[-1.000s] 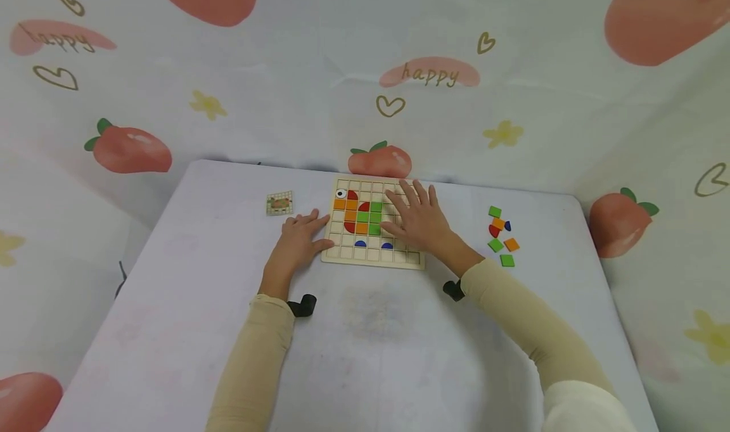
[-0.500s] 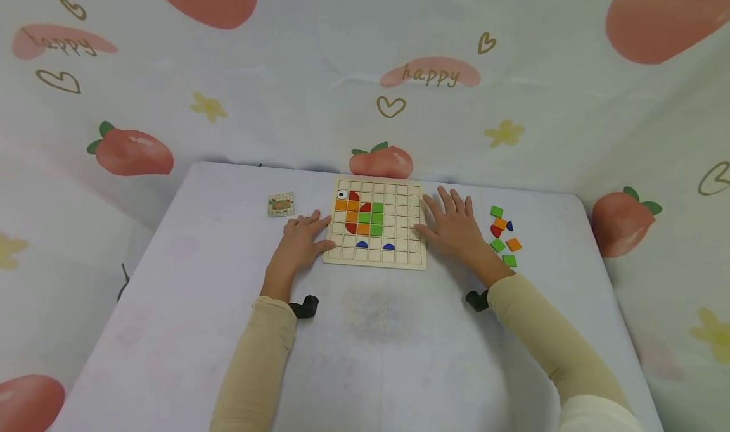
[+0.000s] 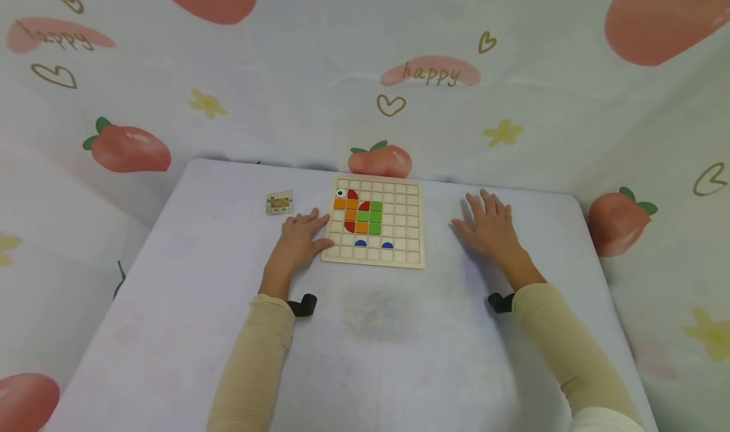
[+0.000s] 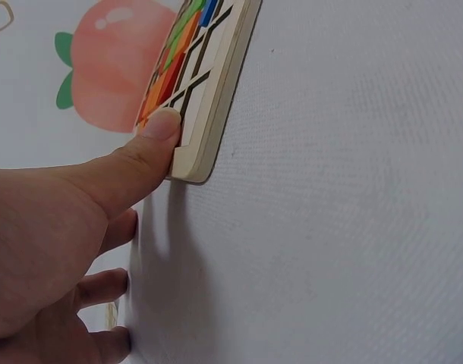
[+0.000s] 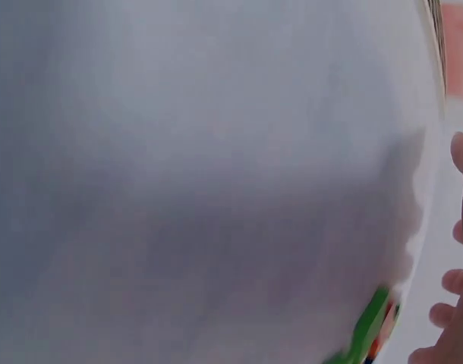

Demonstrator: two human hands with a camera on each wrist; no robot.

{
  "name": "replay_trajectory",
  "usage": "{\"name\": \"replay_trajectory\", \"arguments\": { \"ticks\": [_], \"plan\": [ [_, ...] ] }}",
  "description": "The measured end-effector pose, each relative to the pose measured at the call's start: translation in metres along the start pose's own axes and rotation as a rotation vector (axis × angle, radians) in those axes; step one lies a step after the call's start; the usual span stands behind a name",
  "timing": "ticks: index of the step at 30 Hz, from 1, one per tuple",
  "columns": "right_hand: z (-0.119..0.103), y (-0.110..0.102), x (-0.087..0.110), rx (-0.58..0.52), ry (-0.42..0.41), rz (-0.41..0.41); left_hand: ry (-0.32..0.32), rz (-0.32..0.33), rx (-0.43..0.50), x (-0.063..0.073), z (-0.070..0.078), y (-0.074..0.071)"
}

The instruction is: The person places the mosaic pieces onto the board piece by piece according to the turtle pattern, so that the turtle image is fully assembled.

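2 hands are at a white table (image 3: 376, 368). The left hand (image 3: 293, 242) is loose and grips nothing: its thumb (image 4: 162, 125) rests on the rim of the wooden board (image 3: 406, 220), near a corner, with the fingers spread out. I think that stops the board from sliding. The board lies flat near the table's far edge, maybe so both hands can get to it. On it sit bright pieces, with 1 eye piece (image 3: 340, 193) at the far left and 2 blue half circles (image 3: 387, 246) low down, a bit like feet. The little picture card (image 3: 279, 203) lies just left of the board, perhaps so it is easy to see. The right hand (image 3: 493, 229) is spread with nothing in it, near some loose pieces (image 5: 368, 326), probably kept on that side for easy picking.
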State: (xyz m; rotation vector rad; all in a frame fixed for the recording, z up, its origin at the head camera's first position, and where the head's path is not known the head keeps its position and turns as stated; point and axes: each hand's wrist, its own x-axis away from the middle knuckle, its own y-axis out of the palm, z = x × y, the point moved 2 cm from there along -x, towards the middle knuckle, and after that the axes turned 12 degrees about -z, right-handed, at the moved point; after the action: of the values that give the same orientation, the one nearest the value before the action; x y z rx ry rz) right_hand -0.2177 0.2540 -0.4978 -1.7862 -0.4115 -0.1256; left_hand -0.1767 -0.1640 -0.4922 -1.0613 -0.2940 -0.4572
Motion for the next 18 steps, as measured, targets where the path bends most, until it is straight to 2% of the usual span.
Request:
{"name": "replay_trajectory", "arguments": {
  "ticks": [11, 18],
  "plan": [
    [0.048, -0.010, 0.012, -0.159, 0.033, 0.001, -0.010, -0.006, 0.000, -0.002, 0.000, 0.000],
    [0.061, -0.014, 0.009, -0.221, 0.075, -0.024, -0.019, -0.012, 0.003, -0.001, -0.001, 0.000]
  ]
}}
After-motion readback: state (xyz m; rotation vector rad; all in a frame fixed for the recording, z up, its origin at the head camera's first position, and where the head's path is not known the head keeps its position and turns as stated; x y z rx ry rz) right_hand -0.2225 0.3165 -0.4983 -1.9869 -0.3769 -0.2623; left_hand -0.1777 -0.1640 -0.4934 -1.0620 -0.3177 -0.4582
